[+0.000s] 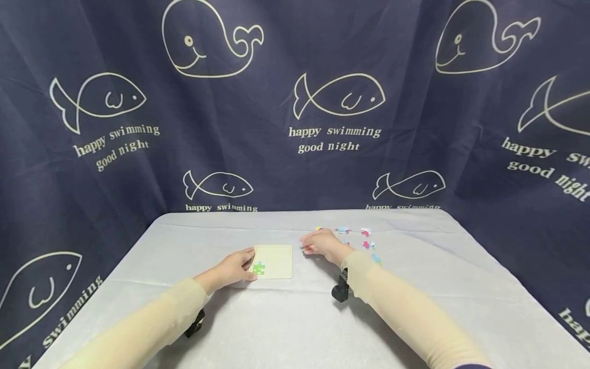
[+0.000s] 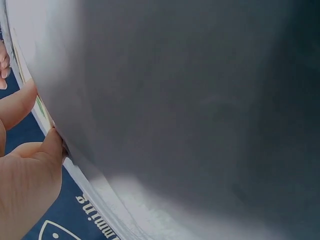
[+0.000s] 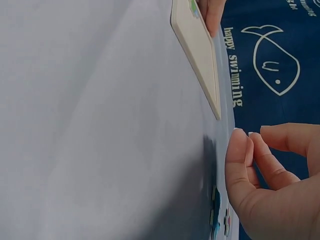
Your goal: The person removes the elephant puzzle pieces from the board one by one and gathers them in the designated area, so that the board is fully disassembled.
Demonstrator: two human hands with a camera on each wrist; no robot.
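Observation:
A square cream puzzle board (image 1: 276, 259) lies flat, with a green puzzle piece (image 1: 259, 269) in its near left corner. My left hand (image 1: 235, 266) grips the board's left side, thumb at the near corner and fingers along the edge; the left wrist view shows thumb and finger (image 2: 50, 142) at that edge. To the board's right, my right hand (image 1: 324, 243) is raised over the table, thumb and fingertips (image 3: 236, 145) drawn together. A small bluish puzzle piece (image 1: 302, 247) shows at those fingertips, mostly hidden by them.
Several loose puzzle pieces (image 1: 366, 245) in blue, red and white lie on the table behind and right of my right hand, some partly covered by it. A pale cloth covers the table (image 1: 276, 323). Dark blue curtain (image 1: 276, 169) hangs around its far side.

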